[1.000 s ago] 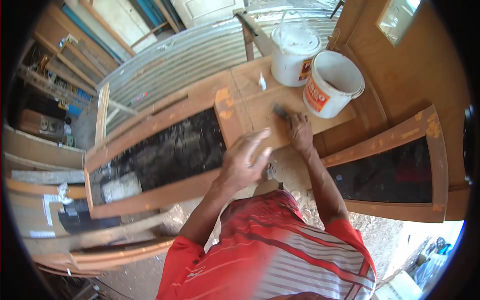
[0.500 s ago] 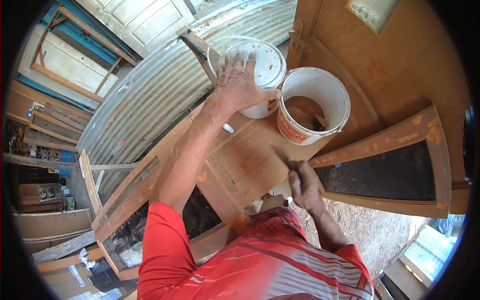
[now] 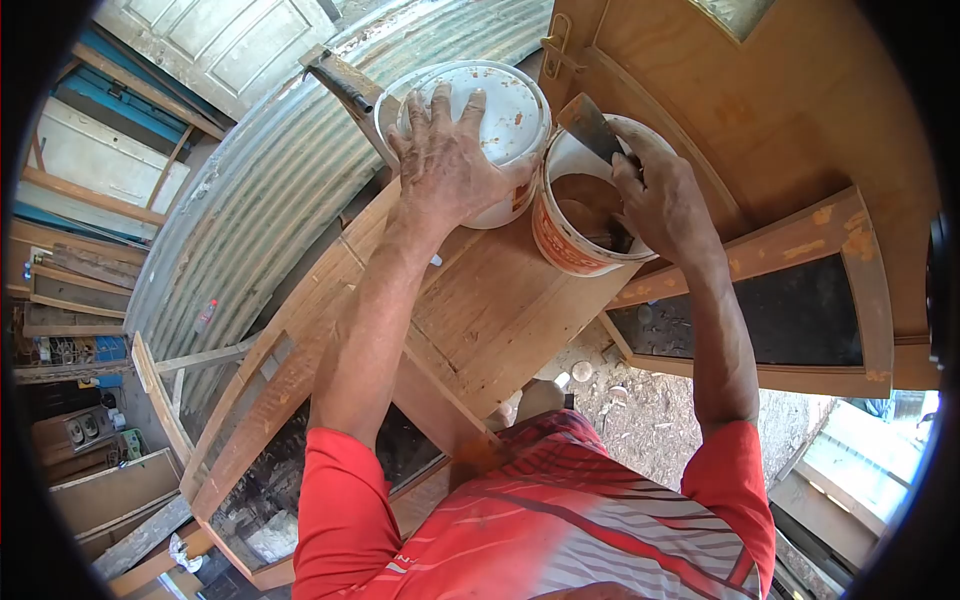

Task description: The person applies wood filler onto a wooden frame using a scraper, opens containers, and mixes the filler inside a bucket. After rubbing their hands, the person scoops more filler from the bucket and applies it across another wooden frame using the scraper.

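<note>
My left hand point(image 3: 445, 165) lies with spread fingers on the lid of a closed white bucket point(image 3: 515, 110). Its thumb reaches down the side facing the other bucket. In my right hand point(image 3: 660, 195) is a putty knife point(image 3: 588, 126) with a broad, stained metal blade, its tip pointing up and left over the rim of an open bucket point(image 3: 570, 240). That white bucket has an orange-red label and brown filler point(image 3: 590, 205) inside. Both buckets stand touching or nearly so on a wooden board point(image 3: 500, 315).
A wooden door point(image 3: 780, 110) with a handle rises behind the buckets. Wooden frames with dark panels lie at right point(image 3: 770, 310) and lower left. Corrugated metal sheet point(image 3: 250, 220) curves along the left. Wood shavings point(image 3: 650, 420) cover the ground below.
My right hand has risen from near my waist to the open bucket, bringing the putty knife over its rim. The left hand stays on the lid.
</note>
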Tool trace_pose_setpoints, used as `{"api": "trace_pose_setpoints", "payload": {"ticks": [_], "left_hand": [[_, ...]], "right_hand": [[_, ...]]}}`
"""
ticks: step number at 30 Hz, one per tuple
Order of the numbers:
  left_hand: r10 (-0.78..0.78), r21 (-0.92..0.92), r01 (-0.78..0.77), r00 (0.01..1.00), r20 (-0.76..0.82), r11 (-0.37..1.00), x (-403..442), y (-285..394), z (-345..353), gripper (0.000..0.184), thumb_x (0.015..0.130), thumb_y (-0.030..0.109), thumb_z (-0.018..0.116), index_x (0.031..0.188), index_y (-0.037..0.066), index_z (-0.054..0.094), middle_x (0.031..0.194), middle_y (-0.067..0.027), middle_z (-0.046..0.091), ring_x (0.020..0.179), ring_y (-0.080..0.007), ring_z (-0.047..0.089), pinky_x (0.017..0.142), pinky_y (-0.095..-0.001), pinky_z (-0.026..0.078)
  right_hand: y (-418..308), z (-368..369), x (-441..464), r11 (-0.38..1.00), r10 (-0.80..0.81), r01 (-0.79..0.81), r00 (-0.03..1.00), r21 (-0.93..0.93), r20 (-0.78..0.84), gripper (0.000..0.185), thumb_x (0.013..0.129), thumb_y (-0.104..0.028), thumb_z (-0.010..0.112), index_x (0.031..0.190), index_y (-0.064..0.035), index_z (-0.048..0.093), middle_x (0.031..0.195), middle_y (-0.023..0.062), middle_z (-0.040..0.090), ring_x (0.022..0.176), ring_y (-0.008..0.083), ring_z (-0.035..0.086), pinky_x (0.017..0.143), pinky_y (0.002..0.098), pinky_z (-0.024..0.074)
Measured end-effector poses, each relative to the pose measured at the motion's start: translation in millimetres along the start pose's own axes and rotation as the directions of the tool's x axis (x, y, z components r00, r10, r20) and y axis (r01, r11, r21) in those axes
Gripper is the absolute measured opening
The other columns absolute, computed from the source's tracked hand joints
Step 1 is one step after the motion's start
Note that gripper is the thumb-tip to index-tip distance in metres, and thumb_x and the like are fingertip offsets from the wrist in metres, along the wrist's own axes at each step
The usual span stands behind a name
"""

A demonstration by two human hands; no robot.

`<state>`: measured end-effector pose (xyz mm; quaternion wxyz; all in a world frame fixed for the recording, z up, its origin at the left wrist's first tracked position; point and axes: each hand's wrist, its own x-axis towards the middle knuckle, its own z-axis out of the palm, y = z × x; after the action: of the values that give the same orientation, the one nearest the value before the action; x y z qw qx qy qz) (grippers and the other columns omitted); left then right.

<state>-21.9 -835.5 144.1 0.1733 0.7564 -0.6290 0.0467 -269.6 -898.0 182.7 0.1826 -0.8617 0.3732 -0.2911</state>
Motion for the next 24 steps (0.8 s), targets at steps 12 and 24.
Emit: {"api": "trace_pose_setpoints", "payload": {"ticks": [12,24], "left_hand": [[0.071,0.021,-0.069,0.993,-0.099,0.997,-2.1,-5.5,6.3,0.097,0.078,0.069,0.074,0.149,0.006,0.056,0.155,-0.0318,0.044,0.147,-0.0585,0.033,0.111,-0.0781,0.029],[0.047,0.019,-0.045,0.992,-0.119,0.999,-3.7,-4.5,9.6,0.097,0.076,0.069,0.075,0.149,0.007,0.057,0.155,-0.0312,0.044,0.147,-0.0577,0.033,0.113,-0.0758,0.027]], "right_hand": [[-1.6,3.8,4.2,0.992,0.126,-0.127,0.981,0.0,0.151,0.038,0.1,-0.013,0.05,0.132,0.003,0.063,0.124,0.03,0.067,0.118,0.0476,0.061,0.104,0.0511,0.0459],[-8.3,2.2,-1.0,0.958,0.267,-0.283,0.932,0.035,0.243,0.046,0.104,-0.018,0.046,0.14,0.007,0.059,0.119,0.0299,0.07,0.11,0.0418,0.067,0.103,0.0457,0.048]]}}
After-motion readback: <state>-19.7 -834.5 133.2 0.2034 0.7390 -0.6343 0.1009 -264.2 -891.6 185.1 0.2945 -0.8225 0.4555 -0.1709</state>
